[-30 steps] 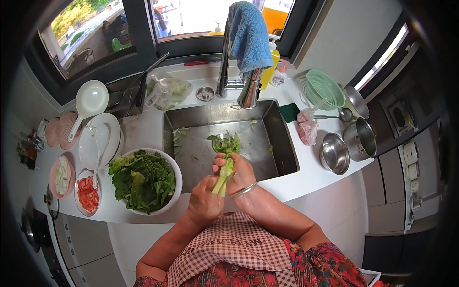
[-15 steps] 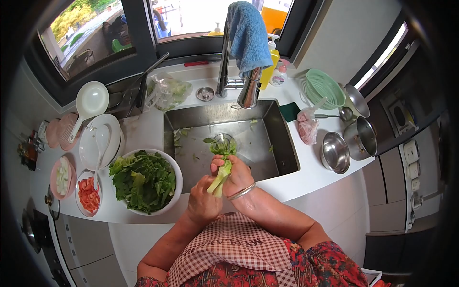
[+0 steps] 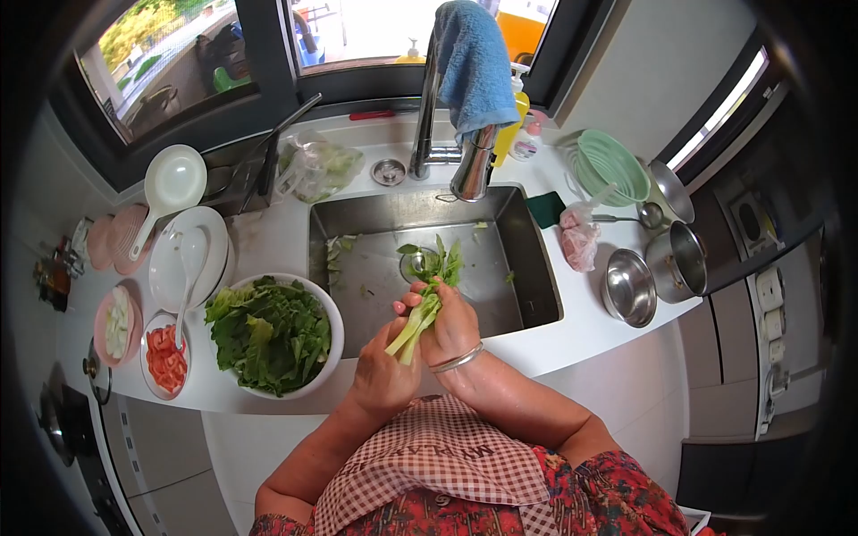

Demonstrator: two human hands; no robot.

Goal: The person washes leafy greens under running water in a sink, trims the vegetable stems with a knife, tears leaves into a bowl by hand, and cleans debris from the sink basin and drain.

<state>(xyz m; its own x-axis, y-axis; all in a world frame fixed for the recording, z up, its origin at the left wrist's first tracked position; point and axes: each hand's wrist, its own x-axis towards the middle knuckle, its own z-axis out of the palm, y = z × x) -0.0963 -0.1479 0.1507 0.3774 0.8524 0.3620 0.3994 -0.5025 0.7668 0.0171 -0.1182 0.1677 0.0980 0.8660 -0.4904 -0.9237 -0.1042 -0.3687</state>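
Observation:
My right hand (image 3: 454, 329), with a bangle at its wrist, grips a pale leafy green stalk (image 3: 417, 330). The stalk's leaves point away from me over the sink (image 3: 547, 277), and its pale cut end points toward me. Against the lower part of the stalk is my left hand (image 3: 384, 375), its fingers curled in; their tips are partly hidden. Close by on the left, a white bowl (image 3: 338, 344) is heaped with dark green leaves (image 3: 268, 335). Leaf scraps lie on the sink floor around the drain.
A faucet (image 3: 474, 165) draped with a blue towel (image 3: 474, 76) stands behind the sink. Left are plates (image 3: 223, 241), sliced tomato (image 3: 167, 359) and a pink bowl (image 3: 132, 344). Right are a bagged piece of meat (image 3: 581, 241), a steel bowl (image 3: 630, 290), a pot (image 3: 661, 268) and a green basket (image 3: 617, 161).
The stalk has turned slightly in my hands, and its leaves now spread more upright. Both hands remain close together in nearly the same place. The view has shifted slightly.

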